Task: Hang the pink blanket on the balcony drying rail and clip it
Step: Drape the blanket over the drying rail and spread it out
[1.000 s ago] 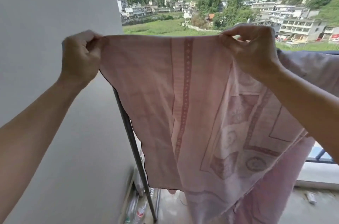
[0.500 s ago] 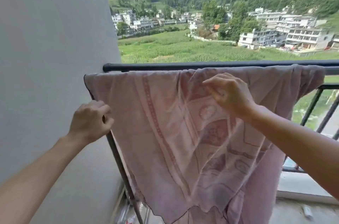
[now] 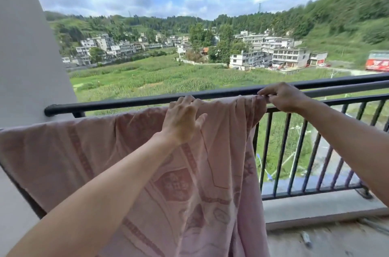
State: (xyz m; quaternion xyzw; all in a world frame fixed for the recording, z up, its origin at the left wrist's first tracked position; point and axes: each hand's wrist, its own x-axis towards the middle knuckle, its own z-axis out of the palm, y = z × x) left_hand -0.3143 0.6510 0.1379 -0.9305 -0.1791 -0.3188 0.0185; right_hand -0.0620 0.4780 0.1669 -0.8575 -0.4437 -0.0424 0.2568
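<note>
Left hand (image 3: 182,123) shifted right, fingers spread on pink blanket (image 3: 105,151), draped lengthwise along rail (image 3: 347,89), right hand (image 3: 284,96) pinching edge.

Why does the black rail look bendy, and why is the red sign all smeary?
Head view: the wide lens bows the rail into a curve. Head view: the red sign and hill at the right edge are smeared, likely by head motion. Head view: bright daylight, no glare; the blanket looks fairly sharp.
</note>
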